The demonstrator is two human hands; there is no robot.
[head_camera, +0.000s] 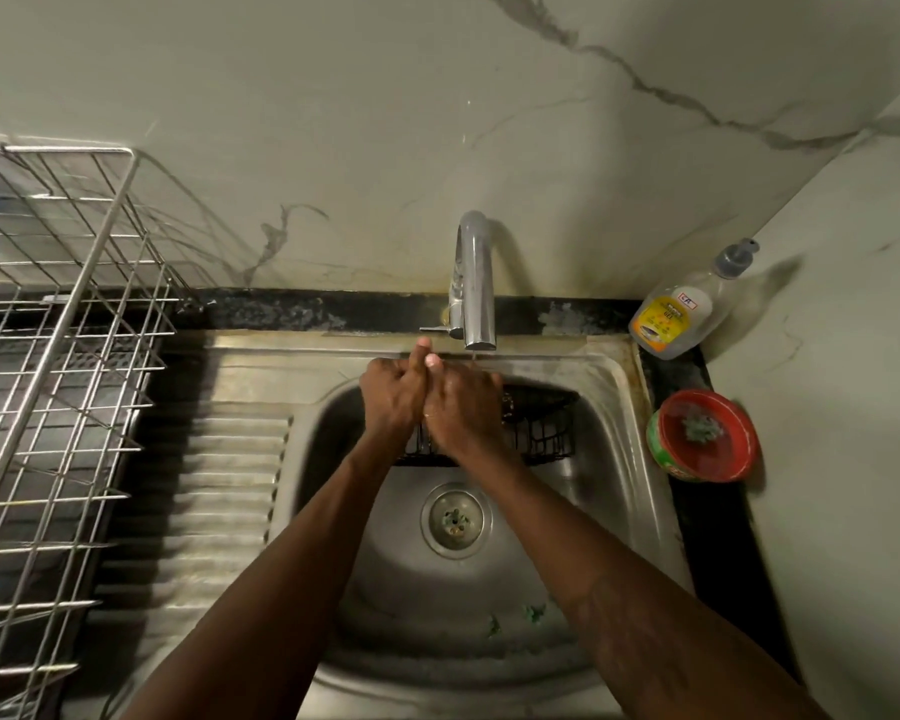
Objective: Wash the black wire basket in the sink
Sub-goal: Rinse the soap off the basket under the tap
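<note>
**Head view: 2 grips pressed together under the tap, basket just below them**

The left grip (392,402) and right grip (463,410), both bare hands, meet palm to palm beneath the tap (473,283), where a thin stream of water falls. Neither grasps the basket. Whether their fingers are clenched or flat against each other I cannot tell.

The black wire basket (541,428) lies in the sink (622,392), against the far wall of the bowl. Its long axis runs left to right along that wall. It sits directly under and beyond the grips, and its uncovered part shows to the right, so the right grip is likely the nearer one. Reaching it calls for a short drop down and away.

What the basket holds is hidden by the grips; the visible part shows only bare wire. A red bowl (702,433) on the desk by the sink's right edge holds water and a green clump. A soap bottle (681,309) stands at the sink's far right corner. Green scraps (533,611) lie near the bowl's front edge, short of the drain (455,519).
</note>
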